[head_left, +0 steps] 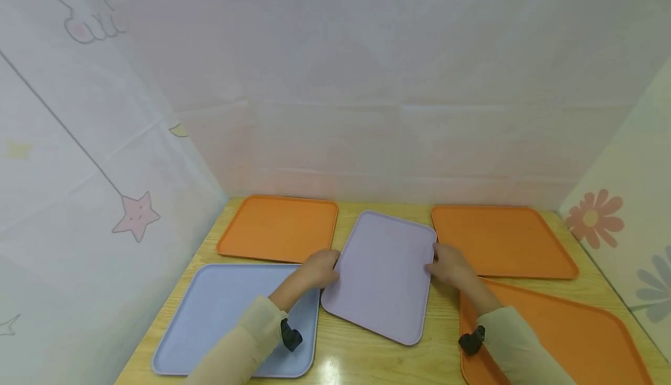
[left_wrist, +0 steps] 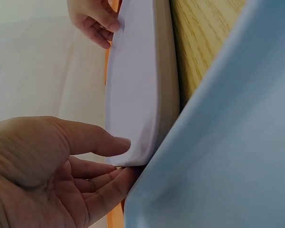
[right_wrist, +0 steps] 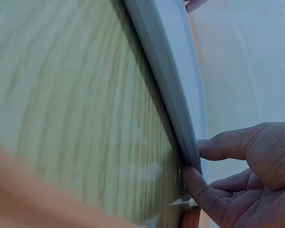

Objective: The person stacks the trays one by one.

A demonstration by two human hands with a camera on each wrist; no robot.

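A lilac tray (head_left: 385, 277) lies turned at a slant at the middle of the table, low over the wood; I cannot tell whether its whole underside touches. My left hand (head_left: 321, 268) grips its left edge, the thumb above the rim and the fingers beneath, as the left wrist view shows. On the opposite edge, my right hand (head_left: 452, 265) pinches the rim between thumb and fingers (right_wrist: 206, 192). Under my left forearm is a blue tray (head_left: 209, 315), close to the lilac one.
One orange tray (head_left: 280, 228) lies at the back left and another orange tray (head_left: 503, 239) at the back right. A third orange tray (head_left: 566, 332) sits askew at the front right, under my right forearm. Patterned sheets (head_left: 398, 94) enclose the wooden table (head_left: 356, 356) behind and at both sides.
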